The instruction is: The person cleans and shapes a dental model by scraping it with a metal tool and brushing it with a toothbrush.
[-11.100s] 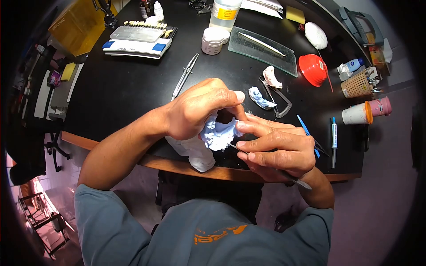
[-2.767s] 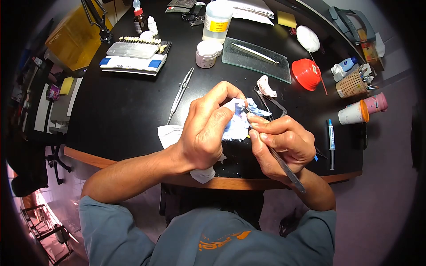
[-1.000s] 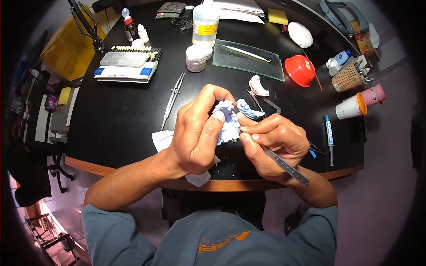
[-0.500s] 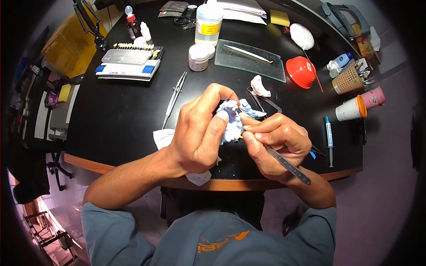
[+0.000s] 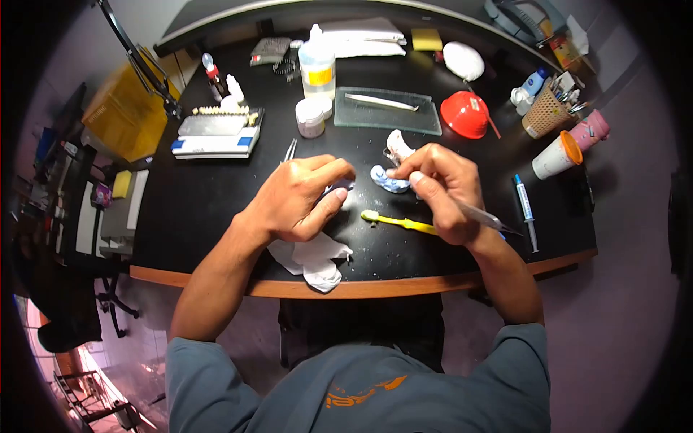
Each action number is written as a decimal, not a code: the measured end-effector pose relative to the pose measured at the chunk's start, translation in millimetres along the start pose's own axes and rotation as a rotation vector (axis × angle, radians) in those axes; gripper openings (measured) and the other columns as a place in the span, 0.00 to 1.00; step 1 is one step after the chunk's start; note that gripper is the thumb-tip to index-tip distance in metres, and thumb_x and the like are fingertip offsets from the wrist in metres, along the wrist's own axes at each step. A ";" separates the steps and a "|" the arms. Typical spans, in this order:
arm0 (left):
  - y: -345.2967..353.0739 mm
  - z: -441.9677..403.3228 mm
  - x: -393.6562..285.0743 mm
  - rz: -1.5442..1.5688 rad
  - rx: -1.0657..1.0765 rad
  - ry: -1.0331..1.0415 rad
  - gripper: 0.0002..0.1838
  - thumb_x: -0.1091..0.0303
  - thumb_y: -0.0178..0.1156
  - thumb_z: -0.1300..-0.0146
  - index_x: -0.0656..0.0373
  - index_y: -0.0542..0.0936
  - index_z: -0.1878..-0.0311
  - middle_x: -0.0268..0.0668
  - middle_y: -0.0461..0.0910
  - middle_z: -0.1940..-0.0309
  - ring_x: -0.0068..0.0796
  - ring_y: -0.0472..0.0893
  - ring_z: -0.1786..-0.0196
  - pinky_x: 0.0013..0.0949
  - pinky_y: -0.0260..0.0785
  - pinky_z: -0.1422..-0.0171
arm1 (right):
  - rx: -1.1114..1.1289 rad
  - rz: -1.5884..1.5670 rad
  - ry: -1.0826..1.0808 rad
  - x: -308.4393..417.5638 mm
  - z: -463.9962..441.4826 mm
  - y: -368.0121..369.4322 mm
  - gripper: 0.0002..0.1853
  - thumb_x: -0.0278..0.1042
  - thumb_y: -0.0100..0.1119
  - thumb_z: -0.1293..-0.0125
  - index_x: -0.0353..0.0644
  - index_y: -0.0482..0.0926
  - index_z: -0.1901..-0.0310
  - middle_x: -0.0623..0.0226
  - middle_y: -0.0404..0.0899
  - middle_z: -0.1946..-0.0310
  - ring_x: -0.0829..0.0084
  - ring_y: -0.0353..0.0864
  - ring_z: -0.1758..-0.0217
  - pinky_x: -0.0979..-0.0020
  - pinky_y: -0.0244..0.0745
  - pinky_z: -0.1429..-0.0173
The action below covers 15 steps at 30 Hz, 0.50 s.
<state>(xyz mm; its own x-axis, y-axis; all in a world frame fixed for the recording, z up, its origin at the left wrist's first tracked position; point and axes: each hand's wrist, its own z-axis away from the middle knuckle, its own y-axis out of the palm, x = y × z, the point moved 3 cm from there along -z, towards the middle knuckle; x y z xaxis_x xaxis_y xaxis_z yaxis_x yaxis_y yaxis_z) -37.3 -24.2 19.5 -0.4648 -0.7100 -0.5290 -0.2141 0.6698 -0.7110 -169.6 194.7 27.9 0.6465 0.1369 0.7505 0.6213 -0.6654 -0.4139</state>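
Note:
My left hand is closed around a blue-white dental cast, of which only a sliver shows beside the fingers. In my right hand lies a scalpel with a flat metal handle; its blade end is hidden. The right fingertips are at a second blue-white plaster piece on the table. Just behind that piece is a pinkish-white dental cast. A yellow toothbrush lies between the hands, partly under the right one. White cloth is crumpled below my left hand.
Beyond the hands are a glass slab, a red bowl, a white jar and a large bottle. A shade-guide box stands left. At right are a syringe and an orange-rimmed cup.
My hands have moved apart, the left one taking the cast leftward and the right one reaching the plaster piece behind. The toothbrush has come into view. The camera view has shifted.

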 end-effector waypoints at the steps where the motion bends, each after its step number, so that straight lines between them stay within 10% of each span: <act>1: -3.0 -0.6 2.2 0.002 0.016 -0.028 0.17 0.67 0.58 0.34 0.68 0.82 0.48 0.54 0.83 0.61 0.57 0.85 0.61 0.47 0.77 0.55 | 0.011 0.064 -0.045 6.2 -1.6 0.7 0.04 0.24 0.59 0.31 0.32 0.81 0.62 0.56 0.86 0.62 0.67 0.84 0.65 0.64 0.79 0.58; 4: -5.7 -2.9 3.2 -0.016 0.008 -0.061 0.18 0.65 0.57 0.33 0.69 0.82 0.49 0.57 0.84 0.60 0.61 0.86 0.58 0.50 0.78 0.51 | 0.120 0.164 -0.015 13.8 -1.1 5.0 0.09 0.16 0.57 0.28 0.27 0.80 0.49 0.52 0.82 0.52 0.65 0.91 0.47 0.68 0.89 0.47; 15: -1.7 -0.2 -21.3 -0.116 -0.010 -0.011 0.16 0.65 0.58 0.33 0.65 0.83 0.47 0.53 0.86 0.58 0.58 0.87 0.56 0.48 0.79 0.50 | 0.389 0.417 -0.087 13.6 8.1 4.8 0.14 0.13 0.60 0.44 0.34 0.85 0.56 0.53 0.82 0.61 0.49 0.85 0.56 0.58 0.82 0.50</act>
<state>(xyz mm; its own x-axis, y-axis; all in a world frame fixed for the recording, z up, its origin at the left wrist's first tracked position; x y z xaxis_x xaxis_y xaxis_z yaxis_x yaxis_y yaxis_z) -27.3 -10.2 32.0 -0.4269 -0.7854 -0.4482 -0.2750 0.5850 -0.7630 -154.2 199.2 31.9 0.8956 -0.0082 0.4447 0.4124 -0.3591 -0.8372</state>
